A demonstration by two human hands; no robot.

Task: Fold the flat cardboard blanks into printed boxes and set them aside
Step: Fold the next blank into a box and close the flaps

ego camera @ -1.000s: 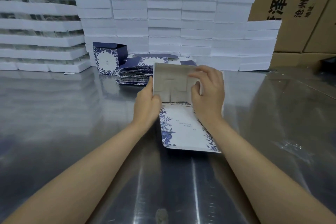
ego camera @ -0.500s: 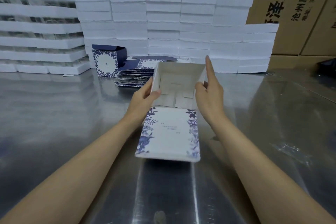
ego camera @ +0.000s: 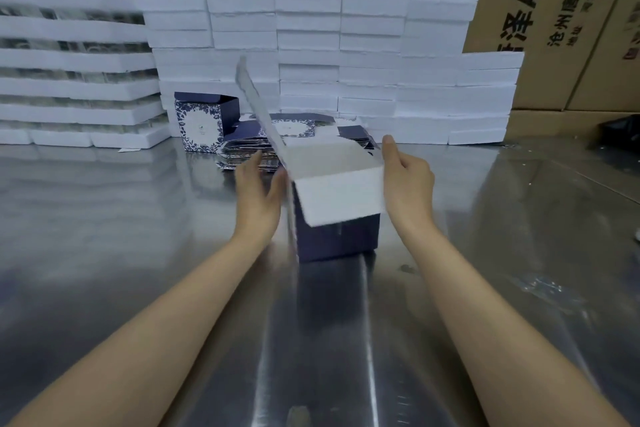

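The half-formed box [ego camera: 337, 232] stands on the steel surface [ego camera: 104, 236] between the two hands, its dark blue side toward the camera and its top open. A white flap [ego camera: 341, 196] hangs over the near wall, and a longer lid panel [ego camera: 258, 104], blurred, juts up and back from the left edge. The left hand [ego camera: 258, 196] lies against the left wall with fingers fairly straight and the thumb toward the corner; whether it pinches the panel is unclear. The right hand [ego camera: 407, 180] rests flat against the right wall, fingers extended upward and holding nothing closed in them.

This looks like thin printed card: light, stiff along its panels, weak at the creases and easy to dent or skid on the smooth metal. It is best steadied by the side walls near the upper corners, with flaps moved by their free edges.

Just behind lies a stack of flat blanks [ego camera: 263, 149], and left of it a finished printed box [ego camera: 202, 121]. White foam trays [ego camera: 308, 45] are piled behind, with brown cartons [ego camera: 554, 28] behind those.
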